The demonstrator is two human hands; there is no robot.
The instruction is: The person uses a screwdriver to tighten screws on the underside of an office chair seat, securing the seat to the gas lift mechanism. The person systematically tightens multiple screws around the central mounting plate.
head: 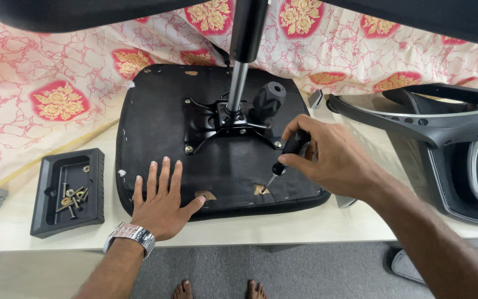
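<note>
A black chair seat (161, 119) is laid upside down on the pale bench (305, 224). The left hand (161, 202) is pressed flat on the seat near its front edge — its fingers (164, 171) are spread wide and nothing is held in them. A silver watch (131, 235) is worn on that wrist. A black screwdriver (289, 155) is gripped in the right hand (330, 158), with the fingers closed around its handle. Its thin tip is pointed down at a small hole near the seat's front edge. A metal plate (219, 124) with a shiny post (238, 86) is fixed in the middle of the seat, and a black knob (268, 98) is seen just beside it. To the left — on the bench — a black tray (48, 213) is set, and bolts (72, 198) are kept in it. A flowered cloth (51, 77) is spread behind.
</note>
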